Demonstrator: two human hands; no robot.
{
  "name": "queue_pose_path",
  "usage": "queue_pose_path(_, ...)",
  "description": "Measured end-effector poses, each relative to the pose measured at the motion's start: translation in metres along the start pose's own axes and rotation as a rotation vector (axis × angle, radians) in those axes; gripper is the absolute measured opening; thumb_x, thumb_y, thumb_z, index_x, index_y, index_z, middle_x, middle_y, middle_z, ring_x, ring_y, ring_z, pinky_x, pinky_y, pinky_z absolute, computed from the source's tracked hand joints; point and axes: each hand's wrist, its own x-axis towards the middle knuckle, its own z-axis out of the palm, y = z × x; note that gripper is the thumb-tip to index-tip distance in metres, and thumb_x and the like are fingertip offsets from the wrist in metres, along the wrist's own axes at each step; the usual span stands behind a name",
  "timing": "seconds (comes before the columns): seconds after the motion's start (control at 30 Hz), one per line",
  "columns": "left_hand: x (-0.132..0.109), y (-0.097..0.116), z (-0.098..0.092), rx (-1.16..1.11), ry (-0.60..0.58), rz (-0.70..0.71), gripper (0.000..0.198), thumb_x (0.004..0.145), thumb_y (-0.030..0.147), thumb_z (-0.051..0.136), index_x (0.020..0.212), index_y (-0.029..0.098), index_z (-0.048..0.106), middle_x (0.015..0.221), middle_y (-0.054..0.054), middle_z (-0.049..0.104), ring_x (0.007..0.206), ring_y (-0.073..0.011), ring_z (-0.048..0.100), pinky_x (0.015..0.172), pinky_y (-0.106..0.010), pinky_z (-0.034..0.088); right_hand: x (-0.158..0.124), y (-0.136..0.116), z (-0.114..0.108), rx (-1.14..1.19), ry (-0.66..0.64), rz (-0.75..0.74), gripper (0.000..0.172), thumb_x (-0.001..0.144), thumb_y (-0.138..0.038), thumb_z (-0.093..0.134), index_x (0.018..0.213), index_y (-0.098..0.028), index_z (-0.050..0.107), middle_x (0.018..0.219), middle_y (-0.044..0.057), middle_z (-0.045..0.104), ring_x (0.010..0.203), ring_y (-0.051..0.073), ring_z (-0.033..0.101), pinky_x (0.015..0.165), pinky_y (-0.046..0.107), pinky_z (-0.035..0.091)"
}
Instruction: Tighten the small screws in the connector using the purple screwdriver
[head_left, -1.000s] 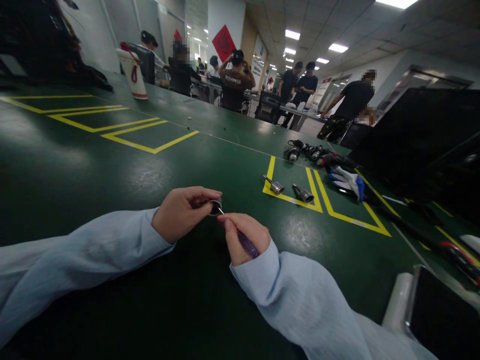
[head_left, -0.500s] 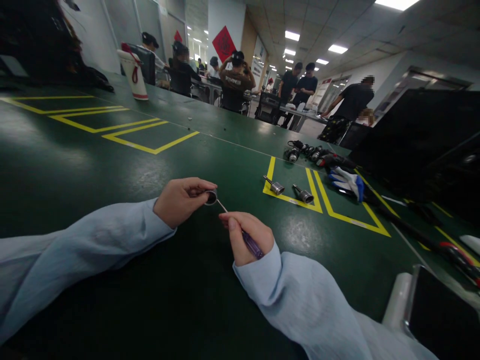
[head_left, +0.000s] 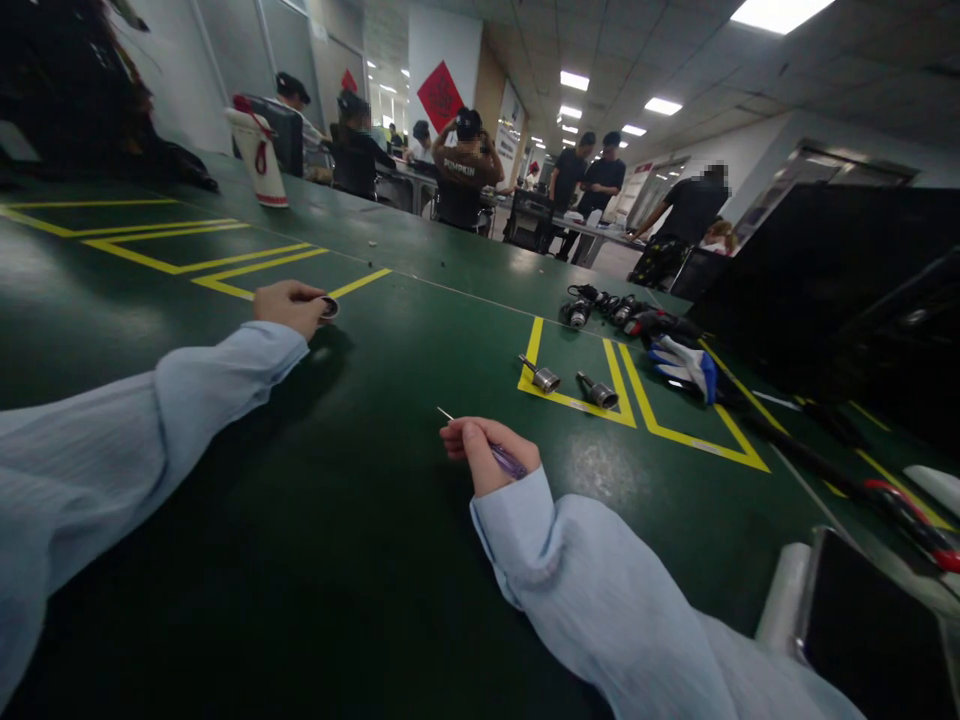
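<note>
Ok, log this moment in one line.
left hand: holding round piece; right hand: holding purple-handled tool; two metal bits: on table

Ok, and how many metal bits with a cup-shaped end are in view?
2 clearly: the left bit and the right bit, both beside the yellow tape. The left hand holds a round-rimmed piece, perhaps a third, but mostly hidden.

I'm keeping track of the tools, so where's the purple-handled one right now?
In the head view, the purple-handled tool is held in the right hand, just below the picture's middle, below and left of the two cup-ended metal pieces.
</note>
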Motion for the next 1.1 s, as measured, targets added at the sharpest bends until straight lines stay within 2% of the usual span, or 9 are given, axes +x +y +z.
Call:
queue_pose_path(0.1, -0.025, 0.014, 0.033, -0.004, 0.030, -0.046, 0.019, 0.071, 0.022, 0.050, 0.084, 0.015, 0.063, 0.065, 0.007, 0.063, 0.069, -0.0127, 0.064, 0.069, -0.027, 0.055, 0.005, -0.006, -0.006, 0.150, -0.065, 0.119, 0.020, 0.077, -0.030, 0.054, 0.072, -0.014, 0.066, 0.067, 0.006, 0.070, 0.057, 0.014, 0.064, 0.055, 0.028, 0.055)
queue_pose_path(0.2, -0.061, 0.032, 0.062, -0.039, -0.103, -0.047, 0.023, 0.064, 0.019, 0.054, 0.083, 0.015, 0.067, 0.071, -0.001, 0.068, 0.060, -0.0143, 0.064, 0.061, -0.029, 0.056, 0.009, -0.012, -0.014, 0.353, -0.207, 0.193, 0.022, 0.074, -0.032, 0.053, 0.065, -0.016, 0.064, 0.060, 0.004, 0.068, 0.050, 0.013, 0.061, 0.049, 0.027, 0.051)
queue_pose_path(0.3, -0.095, 0.048, 0.072, -0.154, -0.322, 0.003, 0.024, 0.061, 0.020, 0.057, 0.081, 0.015, 0.069, 0.075, -0.005, 0.070, 0.064, -0.0171, 0.065, 0.065, -0.029, 0.055, 0.011, -0.016, -0.020, 0.451, -0.256, 0.212, 0.026, 0.074, -0.035, 0.051, 0.060, -0.016, 0.063, 0.055, 0.004, 0.066, 0.046, 0.012, 0.058, 0.044, 0.024, 0.046)
queue_pose_path(0.4, -0.115, 0.058, 0.070, -0.228, -0.395, -0.076, 0.030, 0.058, 0.021, 0.060, 0.086, 0.015, 0.069, 0.081, -0.007, 0.071, 0.074, -0.0196, 0.066, 0.071, -0.030, 0.054, 0.014, -0.016, -0.024, 0.440, -0.278, 0.194, 0.029, 0.076, -0.036, 0.048, 0.060, -0.016, 0.062, 0.055, 0.003, 0.066, 0.046, 0.012, 0.057, 0.045, 0.024, 0.045)
queue_pose_path(0.47, -0.120, 0.059, 0.067, -0.267, -0.439, -0.095, 0.037, 0.055, 0.020, 0.063, 0.092, 0.014, 0.067, 0.087, -0.008, 0.071, 0.080, -0.0210, 0.065, 0.073, -0.031, 0.053, 0.015, -0.014, -0.025, 0.412, -0.269, 0.192, 0.028, 0.077, -0.036, 0.048, 0.062, -0.016, 0.061, 0.056, 0.003, 0.066, 0.047, 0.012, 0.056, 0.046, 0.025, 0.045)
queue_pose_path(0.57, -0.119, 0.053, 0.068, -0.293, -0.494, -0.025, 0.047, 0.052, 0.016, 0.065, 0.099, 0.014, 0.063, 0.089, -0.008, 0.069, 0.081, -0.0206, 0.065, 0.074, -0.032, 0.053, 0.014, -0.011, -0.024, 0.382, -0.217, 0.194, 0.023, 0.075, -0.033, 0.051, 0.065, -0.016, 0.062, 0.058, 0.003, 0.066, 0.049, 0.012, 0.057, 0.049, 0.025, 0.046)
queue_pose_path(0.67, -0.117, 0.047, 0.071, -0.249, -0.487, 0.100, 0.043, 0.055, 0.017, 0.067, 0.098, 0.014, 0.063, 0.089, -0.008, 0.068, 0.081, -0.0194, 0.065, 0.077, -0.032, 0.053, 0.008, -0.011, -0.019, 0.314, -0.163, 0.144, 0.020, 0.076, -0.029, 0.053, 0.067, -0.015, 0.064, 0.059, 0.002, 0.066, 0.050, 0.011, 0.058, 0.049, 0.023, 0.046)
queue_pose_path(0.9, -0.112, 0.043, 0.071, -0.078, -0.486, 0.372, 0.037, 0.062, 0.024, 0.068, 0.098, 0.015, 0.061, 0.092, -0.008, 0.065, 0.083, -0.0188, 0.063, 0.070, -0.029, 0.055, -0.002, -0.012, -0.012, 0.074, -0.051, -0.113, 0.023, 0.079, -0.027, 0.051, 0.069, -0.016, 0.068, 0.062, 0.003, 0.067, 0.057, 0.011, 0.059, 0.054, 0.023, 0.048)
queue_pose_path(1.1, -0.111, 0.038, 0.070, -0.028, -0.490, 0.485, 0.035, 0.067, 0.024, 0.066, 0.100, 0.015, 0.060, 0.094, -0.009, 0.063, 0.084, -0.0189, 0.062, 0.068, -0.029, 0.054, 0.002, -0.006, -0.011, 0.012, -0.034, -0.156, 0.022, 0.080, -0.025, 0.050, 0.073, -0.017, 0.069, 0.066, 0.003, 0.068, 0.060, 0.013, 0.061, 0.059, 0.025, 0.050)
